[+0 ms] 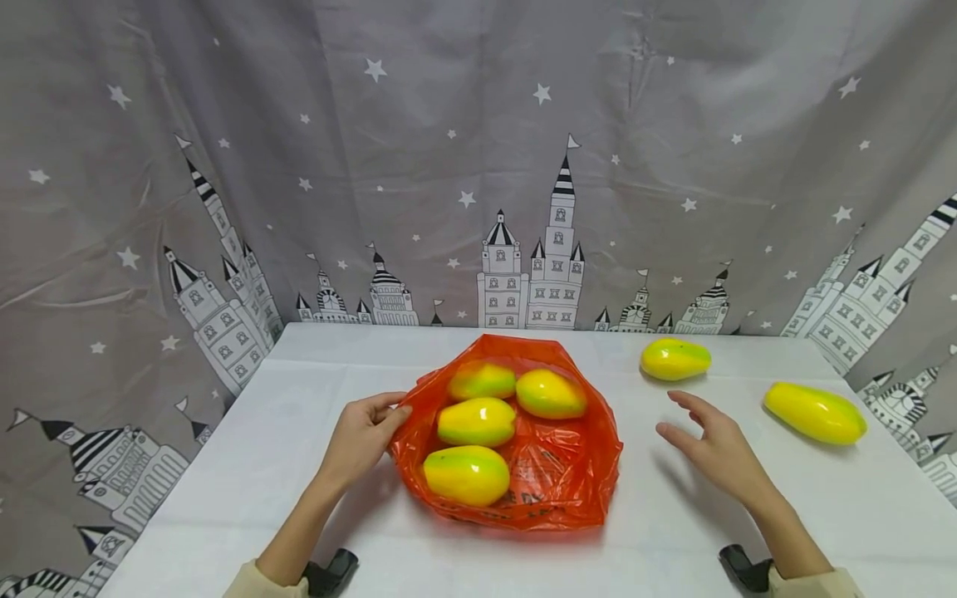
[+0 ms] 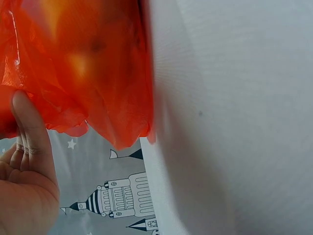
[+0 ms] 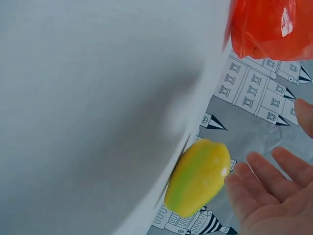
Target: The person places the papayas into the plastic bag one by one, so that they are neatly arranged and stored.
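Note:
A red plastic bag (image 1: 553, 465) lies on the table with its mouth spread wide, and several yellow-green papayas (image 1: 467, 476) rest inside. My left hand (image 1: 364, 436) pinches the bag's left rim between thumb and fingers; in the left wrist view the thumb presses on the red film (image 2: 73, 98). To the right of the bag, my right hand (image 1: 710, 444) hovers over the table with fingers apart, holding nothing. Just beyond its fingertips lies a loose papaya (image 1: 676, 359), which also shows beside the fingers in the right wrist view. Another papaya (image 1: 815, 414) lies farther right.
A white cloth covers the table (image 1: 247, 465). Along its back edge and sides hangs a grey curtain (image 1: 449, 124) printed with castles and stars. Black wrist straps (image 1: 332, 573) sit at both cuffs.

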The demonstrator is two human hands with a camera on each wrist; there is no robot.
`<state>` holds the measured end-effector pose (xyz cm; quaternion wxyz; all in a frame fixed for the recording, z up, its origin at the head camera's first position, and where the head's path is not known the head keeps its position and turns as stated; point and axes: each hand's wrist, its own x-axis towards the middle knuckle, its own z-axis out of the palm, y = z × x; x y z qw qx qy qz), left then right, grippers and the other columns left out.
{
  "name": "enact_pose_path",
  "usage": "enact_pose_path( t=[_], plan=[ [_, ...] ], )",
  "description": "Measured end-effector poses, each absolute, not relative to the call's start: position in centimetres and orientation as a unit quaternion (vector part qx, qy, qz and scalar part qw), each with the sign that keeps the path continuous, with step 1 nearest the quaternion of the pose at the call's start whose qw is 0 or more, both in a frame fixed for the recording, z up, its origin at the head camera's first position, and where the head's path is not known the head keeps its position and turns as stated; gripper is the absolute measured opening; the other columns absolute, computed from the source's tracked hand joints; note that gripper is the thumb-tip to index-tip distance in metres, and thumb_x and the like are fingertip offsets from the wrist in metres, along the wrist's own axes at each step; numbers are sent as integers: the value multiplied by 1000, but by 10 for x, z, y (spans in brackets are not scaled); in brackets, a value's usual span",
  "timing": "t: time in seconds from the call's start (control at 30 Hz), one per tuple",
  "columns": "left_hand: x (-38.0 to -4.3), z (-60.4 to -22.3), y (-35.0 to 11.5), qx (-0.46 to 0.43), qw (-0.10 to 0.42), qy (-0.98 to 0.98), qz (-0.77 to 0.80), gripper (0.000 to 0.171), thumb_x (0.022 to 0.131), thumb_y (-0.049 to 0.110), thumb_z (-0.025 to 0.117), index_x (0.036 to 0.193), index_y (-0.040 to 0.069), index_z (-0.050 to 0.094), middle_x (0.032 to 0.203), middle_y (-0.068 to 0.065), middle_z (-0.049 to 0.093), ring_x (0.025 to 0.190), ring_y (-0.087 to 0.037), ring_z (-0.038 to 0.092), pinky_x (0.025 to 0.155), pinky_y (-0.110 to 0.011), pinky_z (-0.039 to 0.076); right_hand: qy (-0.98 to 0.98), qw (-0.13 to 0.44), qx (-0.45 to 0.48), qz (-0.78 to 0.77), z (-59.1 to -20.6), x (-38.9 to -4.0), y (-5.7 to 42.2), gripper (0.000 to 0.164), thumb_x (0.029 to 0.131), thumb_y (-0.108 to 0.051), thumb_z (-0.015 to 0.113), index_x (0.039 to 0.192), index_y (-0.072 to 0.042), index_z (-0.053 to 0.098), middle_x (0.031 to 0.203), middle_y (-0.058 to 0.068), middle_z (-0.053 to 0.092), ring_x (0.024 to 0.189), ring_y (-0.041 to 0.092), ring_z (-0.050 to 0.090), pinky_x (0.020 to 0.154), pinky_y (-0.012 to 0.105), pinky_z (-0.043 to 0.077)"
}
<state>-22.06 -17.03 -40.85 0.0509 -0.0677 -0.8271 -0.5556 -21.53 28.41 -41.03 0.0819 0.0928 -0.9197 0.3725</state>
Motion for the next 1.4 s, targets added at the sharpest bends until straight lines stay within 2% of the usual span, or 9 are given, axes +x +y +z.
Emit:
enact_pose_path(
  t=[0.33, 0.8, 1.03, 1.4],
  plan=[
    [-221, -408, -171, -59, 47, -828, -556, 27, 98, 9, 58, 119, -6, 65, 77, -10, 70, 54, -21, 59, 52, -29, 52, -913, 130, 82, 377, -409, -229, 282, 52, 93, -15, 68, 133, 11, 50, 133, 35, 50, 119, 55, 47, 98, 65, 37],
    [-220, -408, -172, -61, 47, -832, -550, 28, 99, 11, 58, 120, -4, 66, 74, -8, 68, 55, -21, 58, 53, -31, 52, -920, 115, 62, 369, -411, -249, 289, 56, 93, -15, 67, 138, 10, 45, 143, 36, 39, 125, 58, 39, 101, 68, 33],
    [-222, -409, -170, -68, 46, -831, -550, 29, 99, 11, 58, 121, -5, 65, 75, -8, 69, 55, -21, 59, 53, -27, 52, -910, 160, 86, 373, -414, -264, 296, 55, 89, -7, 70, 135, 13, 46, 140, 37, 41, 130, 55, 35, 104, 66, 29],
    [-222, -410, -171, -70, 40, -830, -551, 30, 99, 12, 58, 121, -7, 65, 77, -8, 69, 55, -21, 59, 53, -26, 52, -913, 148, 92, 368, -416, -286, 298, 72, 85, -10, 75, 141, 14, 38, 150, 38, 24, 136, 57, 23, 109, 67, 18]
  ],
)
